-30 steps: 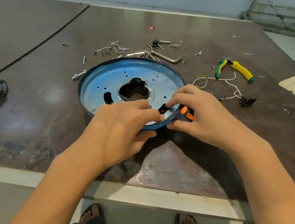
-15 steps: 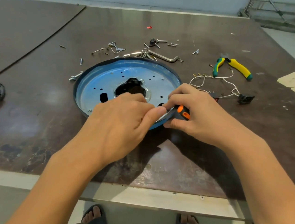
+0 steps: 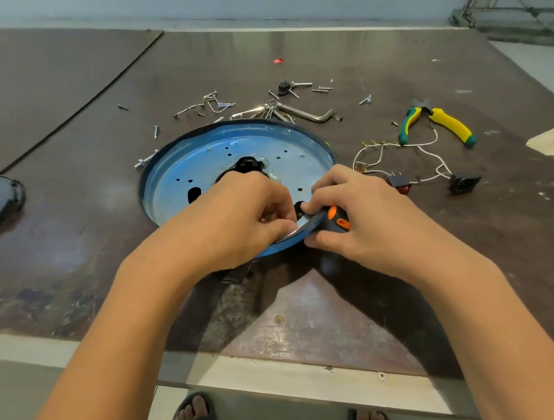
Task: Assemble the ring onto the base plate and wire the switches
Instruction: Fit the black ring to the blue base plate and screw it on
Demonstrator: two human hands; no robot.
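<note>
1. The base plate is lying flat on the table. The dark ring is running round its outer edge (the near arc is hidden under the hands).
2. The left hand is curling its fingers over the plate's near rim, with the thumb lying along the edge. Whether it is pinching a fastener cannot be told.
3. The right hand is gripping the orange-and-black screwdriver between thumb and fingers, low at the rim. The tip is hidden.
4. The switches are lying on their white wires just right of the plate, not yet wired in.
5. Hazard: the screwdriver is working right beside the left thumb. A tip that slips out of its seat would likely strike it.
6. Hazard: nothing is clamping the plate. Sideways force could slide it into the loose screws behind it, or unseat the ring.
7. Hazard: a small fastener that is let go could drop through the plate's openings.
</note>
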